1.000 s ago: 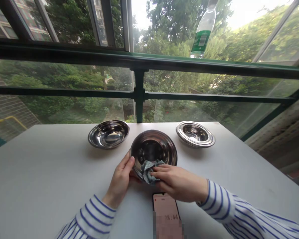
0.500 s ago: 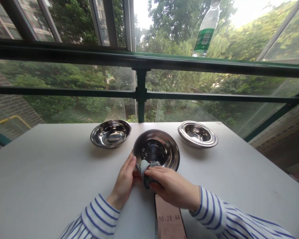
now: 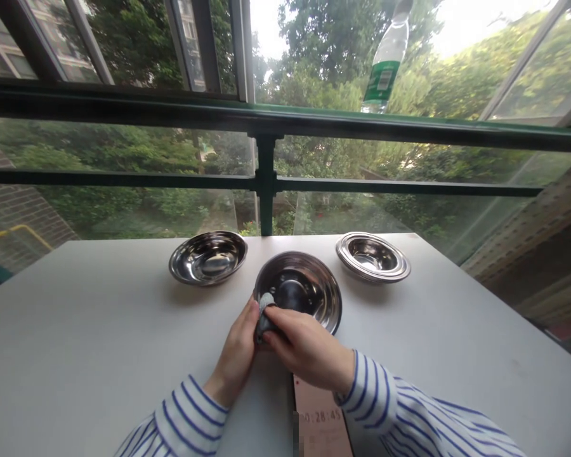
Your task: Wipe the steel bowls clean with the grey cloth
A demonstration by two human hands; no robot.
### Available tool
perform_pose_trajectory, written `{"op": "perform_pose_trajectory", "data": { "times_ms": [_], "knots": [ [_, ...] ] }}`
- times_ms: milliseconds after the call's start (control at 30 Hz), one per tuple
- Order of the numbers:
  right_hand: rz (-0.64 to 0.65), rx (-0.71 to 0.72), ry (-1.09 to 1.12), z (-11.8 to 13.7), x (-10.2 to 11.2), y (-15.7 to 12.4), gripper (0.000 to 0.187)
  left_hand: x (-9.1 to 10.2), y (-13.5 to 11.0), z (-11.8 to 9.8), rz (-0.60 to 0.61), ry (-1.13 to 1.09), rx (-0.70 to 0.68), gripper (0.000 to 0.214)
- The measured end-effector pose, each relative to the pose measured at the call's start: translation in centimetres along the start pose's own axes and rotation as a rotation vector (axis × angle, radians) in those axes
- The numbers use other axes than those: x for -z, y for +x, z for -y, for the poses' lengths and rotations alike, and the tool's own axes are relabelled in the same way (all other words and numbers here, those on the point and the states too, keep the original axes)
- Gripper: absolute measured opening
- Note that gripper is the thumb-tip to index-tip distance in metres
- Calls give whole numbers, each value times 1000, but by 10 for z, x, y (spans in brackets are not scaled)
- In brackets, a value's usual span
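A shiny stainless steel bowl (image 3: pixel 321 279) is tilted toward me above the middle of the white table. My left hand (image 3: pixel 238 346) grips its left side, fingers partly hidden behind the rim. My right hand (image 3: pixel 309 346) is closed on a grey-green cloth (image 3: pixel 265 311) and presses it over the bowl's near left rim, close to my left thumb. Part of the cloth is hidden under my fingers. Below the bowl lies a phone (image 3: pixel 321 412) showing a running timer, partly covered by my right wrist.
A second steel bowl (image 3: pixel 209 257) rests at the table's back left. Stacked steel bowls (image 3: pixel 372 257) stand at the back right. Beyond the white table (image 3: pixel 99 343) runs a dark green railing (image 3: pixel 171 111), with a plastic bottle (image 3: pixel 385 70) standing on it.
My right hand has slid left along the bowl's rim with the cloth, closer to my left hand. The view has shifted slightly, and the timer reads one second more.
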State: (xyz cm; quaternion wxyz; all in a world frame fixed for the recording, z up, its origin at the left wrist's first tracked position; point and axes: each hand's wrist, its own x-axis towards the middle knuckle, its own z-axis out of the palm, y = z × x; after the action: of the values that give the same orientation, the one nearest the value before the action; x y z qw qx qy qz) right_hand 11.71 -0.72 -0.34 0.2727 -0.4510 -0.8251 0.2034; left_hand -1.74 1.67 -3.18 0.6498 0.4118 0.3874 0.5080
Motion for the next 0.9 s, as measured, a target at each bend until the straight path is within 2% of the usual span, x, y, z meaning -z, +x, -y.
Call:
{"op": "perform_pose_trajectory", "data": {
  "times_ms": [100, 200, 333, 467, 567, 700, 733, 800, 900],
  "knots": [
    [-65, 7, -2, 1, -7, 4, 17, 3, -1, 2, 4, 26, 8, 48],
    [38, 88, -67, 1, -7, 1, 20, 6, 0, 0, -31, 52, -35, 46],
    [234, 127, -204, -9, 20, -21, 23, 7, -1, -7, -7, 89, 73, 58],
    [323, 153, -292, -21, 46, -37, 28, 3, -3, -11, -8, 124, 84, 64],
    [297, 193, -169, -20, 37, -31, 31, 1, -3, -8, 5, 131, 71, 64],
    [113, 170, -19, -10, 5, -12, 34, 5, 0, -2, 13, 117, -4, 51],
    [108, 177, -24, -9, 1, -10, 36, 7, 0, -2, 1, 124, -26, 49],
    [160, 196, -62, -9, 4, -12, 37, 10, 0, -3, -23, 154, -27, 49],
    [299, 199, -165, -16, 28, -25, 32, 9, -1, -8, -32, 215, 23, 56]
  ]
}}
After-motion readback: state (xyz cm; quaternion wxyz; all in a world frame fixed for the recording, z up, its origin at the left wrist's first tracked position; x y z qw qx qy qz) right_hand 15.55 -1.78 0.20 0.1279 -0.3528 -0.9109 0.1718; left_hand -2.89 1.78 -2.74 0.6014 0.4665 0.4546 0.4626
